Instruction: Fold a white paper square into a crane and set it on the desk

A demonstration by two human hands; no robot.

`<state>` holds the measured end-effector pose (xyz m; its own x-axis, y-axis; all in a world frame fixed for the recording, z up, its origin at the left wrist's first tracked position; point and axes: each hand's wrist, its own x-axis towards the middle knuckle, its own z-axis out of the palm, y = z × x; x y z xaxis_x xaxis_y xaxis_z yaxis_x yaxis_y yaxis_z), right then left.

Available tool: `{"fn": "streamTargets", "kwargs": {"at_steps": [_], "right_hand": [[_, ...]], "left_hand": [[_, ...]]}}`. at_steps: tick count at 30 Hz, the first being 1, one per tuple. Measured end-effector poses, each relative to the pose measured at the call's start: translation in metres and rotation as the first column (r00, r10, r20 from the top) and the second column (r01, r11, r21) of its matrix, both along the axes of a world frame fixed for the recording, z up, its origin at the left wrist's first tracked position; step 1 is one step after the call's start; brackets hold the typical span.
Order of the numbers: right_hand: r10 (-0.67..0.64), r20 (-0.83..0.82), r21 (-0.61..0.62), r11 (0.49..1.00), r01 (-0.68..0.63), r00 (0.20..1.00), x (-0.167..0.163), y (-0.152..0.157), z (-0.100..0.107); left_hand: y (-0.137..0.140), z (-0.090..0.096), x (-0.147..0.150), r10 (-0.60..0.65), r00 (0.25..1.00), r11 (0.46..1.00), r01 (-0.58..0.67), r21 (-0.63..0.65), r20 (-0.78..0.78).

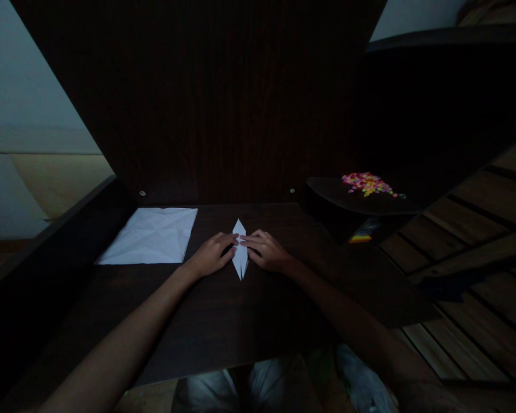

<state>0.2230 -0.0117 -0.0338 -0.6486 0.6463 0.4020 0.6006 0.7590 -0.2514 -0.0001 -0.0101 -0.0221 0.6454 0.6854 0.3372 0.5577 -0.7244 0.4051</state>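
Note:
A white folded paper (240,261), shaped like a long narrow diamond, lies on the dark tabletop in front of me. Its upper end comes to a point, and the lower end is split by a slit into two pointed flaps. My left hand (214,252) holds the paper's left edge, with fingertips and thumb on it. From the other side, my right hand (266,250) has its fingers bent onto the right edge, its fingertips close to those of the left. The fingers hide part of the paper's middle.
Left of my hands lies a stack of creased white paper sheets (150,236). A pile of small pink, red and yellow pieces (367,183) sits on a rounded shelf (326,186) at the right. A tall dark panel (223,103) closes off the table's back.

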Motion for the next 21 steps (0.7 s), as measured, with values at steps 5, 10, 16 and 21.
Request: {"fn": "streamTargets", "kwargs": {"at_steps": [5, 10, 16, 21], "right_hand": [[-0.005, 0.004, -0.017, 1.0, 0.005, 1.0, 0.0001, -0.0005, 0.0012], [-0.001, 0.001, -0.015, 1.0, 0.001, 1.0, -0.0001, -0.0008, 0.0011], [-0.004, 0.003, -0.02, 1.0, 0.004, 1.0, 0.0005, -0.0001, -0.0006], [-0.004, -0.005, -0.022, 1.0, 0.004, 1.0, 0.0005, 0.0, 0.0002]], "left_hand": [[0.0009, -0.0016, -0.0004, -0.002, 1.0, 1.0, 0.002, 0.001, -0.01], [0.0008, -0.0004, 0.0001, 0.003, 1.0, 1.0, -0.003, -0.014, 0.001], [0.0012, -0.0007, -0.0006, -0.006, 1.0, 1.0, 0.007, -0.03, 0.023], [-0.0008, 0.0013, -0.0013, -0.014, 1.0, 0.999, 0.014, -0.028, 0.02]]}}
